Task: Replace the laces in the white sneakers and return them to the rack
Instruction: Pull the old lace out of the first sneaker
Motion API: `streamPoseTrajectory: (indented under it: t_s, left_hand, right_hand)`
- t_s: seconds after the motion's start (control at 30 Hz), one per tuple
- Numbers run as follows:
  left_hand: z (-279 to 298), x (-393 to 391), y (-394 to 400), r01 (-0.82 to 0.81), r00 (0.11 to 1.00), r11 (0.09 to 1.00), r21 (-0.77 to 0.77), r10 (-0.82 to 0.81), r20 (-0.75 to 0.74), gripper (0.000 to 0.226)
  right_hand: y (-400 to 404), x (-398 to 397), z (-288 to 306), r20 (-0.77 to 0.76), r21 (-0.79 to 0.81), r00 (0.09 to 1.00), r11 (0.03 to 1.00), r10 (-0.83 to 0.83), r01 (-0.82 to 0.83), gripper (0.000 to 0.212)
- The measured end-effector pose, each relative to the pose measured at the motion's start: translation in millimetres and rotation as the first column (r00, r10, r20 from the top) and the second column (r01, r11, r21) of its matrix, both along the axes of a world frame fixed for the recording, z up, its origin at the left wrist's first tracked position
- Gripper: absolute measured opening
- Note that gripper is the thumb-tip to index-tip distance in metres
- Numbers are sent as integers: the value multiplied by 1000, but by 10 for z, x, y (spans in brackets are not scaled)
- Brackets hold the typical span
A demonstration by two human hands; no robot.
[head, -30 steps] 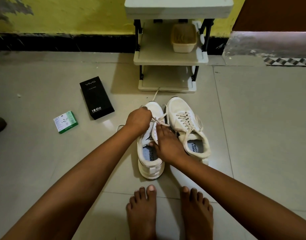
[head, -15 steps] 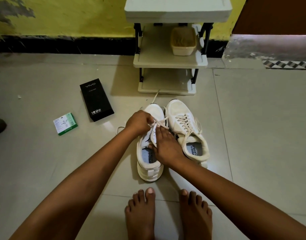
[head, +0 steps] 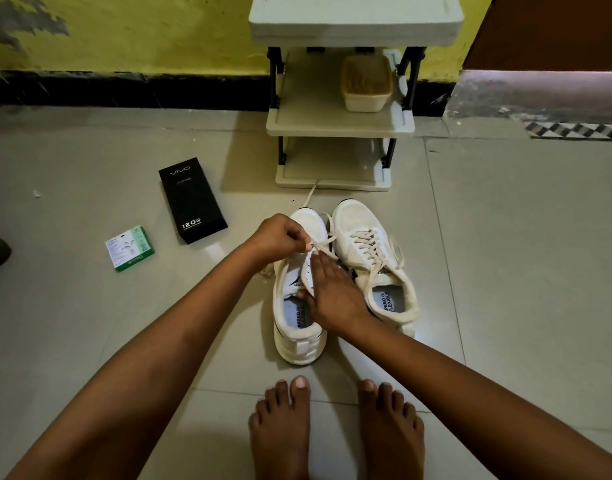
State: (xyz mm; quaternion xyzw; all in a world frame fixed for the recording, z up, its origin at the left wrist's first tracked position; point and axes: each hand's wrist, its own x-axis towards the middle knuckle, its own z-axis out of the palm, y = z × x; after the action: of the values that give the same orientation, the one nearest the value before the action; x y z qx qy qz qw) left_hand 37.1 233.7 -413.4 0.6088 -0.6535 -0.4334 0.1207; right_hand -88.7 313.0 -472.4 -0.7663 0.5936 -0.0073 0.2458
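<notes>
The white lace-up sneakers (head: 339,271) sit side by side on the pale tiled floor (head: 505,254), toes toward the cream plastic shoe rack (head: 339,123) at twelve o'clock. The right-side shoe (head: 370,258) looks fully laced; the left-side shoe (head: 299,296) is the one being threaded, so I'd put the job in its lacing step, with the return to the rack not yet begun. The left hand (head: 280,237) is curled, pinching the flat cream lace (head: 323,244) above the eyelets. The right hand (head: 332,292) lies with straight fingers across the tongue, thumb at the collar, steadying the shoe. Next, I'd guess, the tip must find the following eyelet (a small target, hidden under the fingers).

Room is generous: open floor at three o'clock. At ten o'clock lie a black phone box (head: 192,200) and a small green carton (head: 130,248), well apart from the shoes. A loose lace end (head: 310,194) trails to the rack's bottom edge and could snag.
</notes>
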Motion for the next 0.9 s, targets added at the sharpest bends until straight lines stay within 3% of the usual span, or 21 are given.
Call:
streamPoseTrajectory:
  t_s: [0.07, 0.13, 0.17, 0.33, 0.57, 0.73, 0.83, 0.9]
  left_hand:
    - [-85, -7, -12, 47, 974, 996, -77, -29, 224, 17]
    - [-127, -12, -10, 169, 851, 979, -113, -87, 519, 21]
    - [-136, -17, -12, 183, 810, 976, -117, -82, 581, 21]
    - [-158, -136, 5, 315, 662, 937, -151, -103, 742, 29]
    - [-148, -215, 81, 493, 481, 867, -77, -197, 855, 29]
    - [-161, -176, 49, 479, 556, 871, -106, -208, 805, 27]
    - [-120, -62, -18, 327, 760, 932, -156, -161, 630, 19]
    - [-25, 26, -37, 144, 952, 981, -130, -101, 289, 6]
  right_hand:
    - [-11, 1, 5, -2, 10, 1000, 1000, 1, -1, 73]
    - [-10, 2, 7, -5, 20, 1000, 1000, -5, 6, 73]
    - [-8, 2, 6, -6, 22, 1000, 1000, -6, 6, 74]
    - [-7, 1, -3, -4, 17, 1000, 1000, -10, 10, 74]
    - [-5, 11, 14, -6, 9, 1000, 1000, -4, 4, 72]
    - [-4, 2, 19, 0, 1, 1000, 1000, -6, 6, 72]
    - [-8, 6, -1, -10, 8, 1000, 1000, 1, -1, 72]
    - [-8, 3, 3, -4, 22, 1000, 1000, -5, 5, 72]
